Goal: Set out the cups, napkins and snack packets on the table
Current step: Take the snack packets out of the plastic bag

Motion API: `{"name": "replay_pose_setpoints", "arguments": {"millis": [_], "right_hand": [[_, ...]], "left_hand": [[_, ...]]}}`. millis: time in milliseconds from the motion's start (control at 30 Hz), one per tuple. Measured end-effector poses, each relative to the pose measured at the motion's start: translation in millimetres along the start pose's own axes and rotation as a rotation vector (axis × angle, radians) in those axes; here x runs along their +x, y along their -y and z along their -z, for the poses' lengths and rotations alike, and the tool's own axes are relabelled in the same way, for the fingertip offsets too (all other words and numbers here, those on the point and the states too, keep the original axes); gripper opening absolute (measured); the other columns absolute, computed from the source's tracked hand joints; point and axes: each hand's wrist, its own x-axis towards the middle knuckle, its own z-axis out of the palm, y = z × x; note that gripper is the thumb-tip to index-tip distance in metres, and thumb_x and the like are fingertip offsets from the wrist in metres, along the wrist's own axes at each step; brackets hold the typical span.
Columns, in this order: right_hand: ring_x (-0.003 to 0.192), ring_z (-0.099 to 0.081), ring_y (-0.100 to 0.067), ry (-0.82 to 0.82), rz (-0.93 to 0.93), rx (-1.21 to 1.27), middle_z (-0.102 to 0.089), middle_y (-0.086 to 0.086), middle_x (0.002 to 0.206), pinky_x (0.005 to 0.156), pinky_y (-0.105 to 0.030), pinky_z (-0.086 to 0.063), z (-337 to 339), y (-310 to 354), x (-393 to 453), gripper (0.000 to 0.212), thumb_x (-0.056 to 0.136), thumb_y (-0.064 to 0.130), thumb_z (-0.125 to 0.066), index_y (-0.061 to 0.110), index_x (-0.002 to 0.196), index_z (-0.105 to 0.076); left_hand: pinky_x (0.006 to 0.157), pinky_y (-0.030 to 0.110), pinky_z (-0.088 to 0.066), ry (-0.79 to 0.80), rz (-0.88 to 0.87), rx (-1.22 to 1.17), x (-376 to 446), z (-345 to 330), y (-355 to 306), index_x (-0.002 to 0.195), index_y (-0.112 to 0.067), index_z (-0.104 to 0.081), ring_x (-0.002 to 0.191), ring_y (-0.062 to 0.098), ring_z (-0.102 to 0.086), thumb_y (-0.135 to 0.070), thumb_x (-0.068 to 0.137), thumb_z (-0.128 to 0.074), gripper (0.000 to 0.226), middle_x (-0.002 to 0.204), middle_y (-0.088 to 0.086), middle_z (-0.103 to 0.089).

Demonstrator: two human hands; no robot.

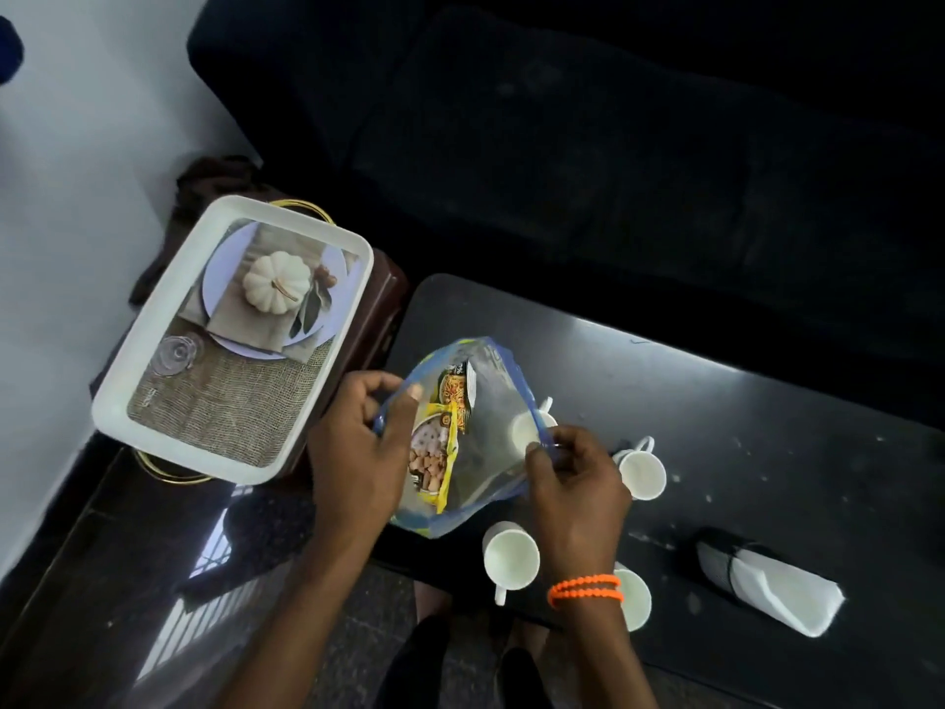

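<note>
A clear plastic bag with a blue rim [478, 447] hangs above the left end of the black table [741, 401]. Inside it lie yellow snack packets [440, 442]. My left hand [358, 442] pinches the bag's left rim and my right hand [578, 488] pinches its right rim, holding the mouth apart. Several white cups stand on the table: one [642, 473] right of the bag, one [511, 557] below it, one [634, 598] half hidden by my right wrist, and one [529, 429] seen through the bag. A roll of white napkins in a black holder [767, 585] lies at the right.
A white tray [153, 432] with a pumpkin picture rests on a brown stool left of the table. A dark sofa [562, 145] runs along the far side. Shiny dark floor [128, 580] lies in front, and my feet show below the table edge.
</note>
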Motion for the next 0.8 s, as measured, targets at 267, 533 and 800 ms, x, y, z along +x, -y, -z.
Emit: {"name": "replay_pose_setpoints", "arguments": {"millis": [267,533,800], "right_hand": [[0.079,-0.068,-0.005,0.082,0.468,-0.102,-0.071,0.010,0.087,0.073,-0.016,-0.053,-28,47,-43,0.012,0.088,0.015,-0.070,0.025,0.094,-0.067],[0.111,-0.068,-0.025,0.415,-0.097,-0.638,-0.070,-0.005,0.122,0.080,-0.026,-0.045,-116,7,-9,0.037,0.098,0.040,-0.058,0.018,0.127,-0.053],[0.096,-0.066,-0.023,0.404,0.388,-0.625,-0.069,-0.001,0.105,0.077,-0.033,-0.050,-60,77,-42,0.019,0.091,0.031,-0.064,0.023,0.107,-0.068]], "left_hand": [[0.062,0.007,-0.045,-0.074,0.018,0.042,-23,5,-1,0.114,-0.029,-0.070,0.070,-0.013,-0.063,-0.021,0.097,-0.065,0.020,0.072,-0.032,-0.066],[0.072,0.003,-0.047,-0.133,0.090,-0.099,-26,6,5,0.109,-0.036,-0.068,0.088,-0.009,-0.069,-0.029,0.097,-0.058,0.017,0.097,-0.027,-0.074],[0.071,0.000,-0.043,-0.225,0.189,-0.138,-10,23,14,0.107,-0.026,-0.070,0.085,-0.016,-0.064,-0.021,0.102,-0.061,0.013,0.093,-0.020,-0.071]]}}
